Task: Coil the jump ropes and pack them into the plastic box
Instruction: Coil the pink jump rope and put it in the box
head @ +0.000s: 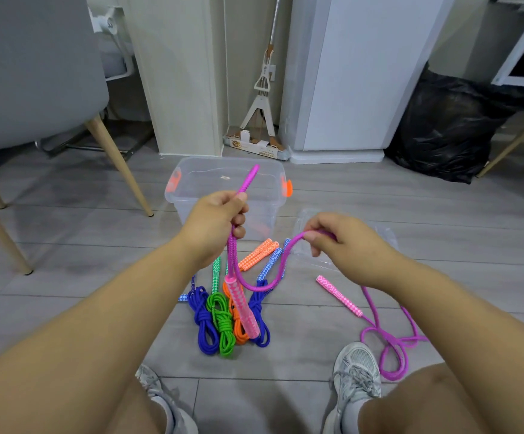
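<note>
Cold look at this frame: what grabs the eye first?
The purple rope strung between both hands: the left hand grips a folded length with a pink handle dangling below, and the right hand pinches the rope further along. Under them, blue, green and orange coiled ropes lie on the floor, just short of the clear plastic box.

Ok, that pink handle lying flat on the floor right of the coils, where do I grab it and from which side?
Grip the pink handle at mid-length, coming from above with fingers across its width. It lies flat and diagonal, both long sides free. The purple rope leaves its nearer end, so probably avoid that end.
</note>
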`<state>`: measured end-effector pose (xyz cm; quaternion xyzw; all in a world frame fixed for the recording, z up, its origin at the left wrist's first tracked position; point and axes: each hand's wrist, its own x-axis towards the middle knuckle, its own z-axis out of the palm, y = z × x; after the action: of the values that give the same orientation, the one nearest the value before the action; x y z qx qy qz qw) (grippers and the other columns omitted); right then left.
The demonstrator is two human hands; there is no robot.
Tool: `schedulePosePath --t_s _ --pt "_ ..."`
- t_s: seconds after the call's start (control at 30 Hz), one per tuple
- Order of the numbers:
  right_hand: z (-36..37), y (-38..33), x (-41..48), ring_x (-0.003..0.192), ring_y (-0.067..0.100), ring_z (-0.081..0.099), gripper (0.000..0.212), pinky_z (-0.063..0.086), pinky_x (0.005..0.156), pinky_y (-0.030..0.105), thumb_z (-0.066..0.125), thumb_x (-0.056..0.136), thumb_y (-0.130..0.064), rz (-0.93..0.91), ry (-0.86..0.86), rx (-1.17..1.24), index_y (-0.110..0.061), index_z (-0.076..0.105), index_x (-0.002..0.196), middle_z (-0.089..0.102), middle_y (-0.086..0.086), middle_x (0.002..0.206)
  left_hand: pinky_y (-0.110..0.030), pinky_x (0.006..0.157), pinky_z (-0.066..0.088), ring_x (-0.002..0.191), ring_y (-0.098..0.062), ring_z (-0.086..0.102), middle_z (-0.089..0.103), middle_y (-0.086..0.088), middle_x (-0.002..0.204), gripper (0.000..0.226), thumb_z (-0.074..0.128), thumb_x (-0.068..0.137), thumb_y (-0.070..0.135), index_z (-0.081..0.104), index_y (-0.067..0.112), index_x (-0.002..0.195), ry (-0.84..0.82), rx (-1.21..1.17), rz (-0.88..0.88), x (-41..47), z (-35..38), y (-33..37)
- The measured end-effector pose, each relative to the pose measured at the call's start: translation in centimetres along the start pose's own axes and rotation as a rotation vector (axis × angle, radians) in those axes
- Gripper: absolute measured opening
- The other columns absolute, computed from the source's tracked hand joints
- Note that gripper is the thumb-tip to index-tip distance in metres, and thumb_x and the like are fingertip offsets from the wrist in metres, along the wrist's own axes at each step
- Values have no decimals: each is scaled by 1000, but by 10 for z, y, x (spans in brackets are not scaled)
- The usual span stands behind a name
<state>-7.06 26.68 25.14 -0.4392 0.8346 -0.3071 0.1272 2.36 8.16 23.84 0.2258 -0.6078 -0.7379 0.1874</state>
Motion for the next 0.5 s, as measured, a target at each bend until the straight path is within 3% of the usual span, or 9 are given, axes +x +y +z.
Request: schedulePosePath --t_s 0.17,0.33,0.5 --pt "1 -22 12 51 -2 44 14 34 53 12 48 95 -18 -39 39 237 -18 58 86 62 -9 67 -20 57 50 66 -8 61 65 -4 84 19 37 101 15 53 7 106 -61 63 -27 -8 8 -1" --pt "8 -28 25 52 -5 49 13 35 64 19 47 96 -18 -6 78 352 -20 56 86 61 -9 66 -29 70 58 75 -21 71 70 -12 90 27 34 102 20 51 2 113 -148 54 -59 -15 13 -2" --pt "18 -30 38 65 9 52 14 41 67 27 48 95 -24 -4 189 209 -25 48 82 57 -8 65 -34 62 58 56 -24 66 64 -7 60 24 35 101 20 52 4 96 -139 -12 -71 -19 20 -5"
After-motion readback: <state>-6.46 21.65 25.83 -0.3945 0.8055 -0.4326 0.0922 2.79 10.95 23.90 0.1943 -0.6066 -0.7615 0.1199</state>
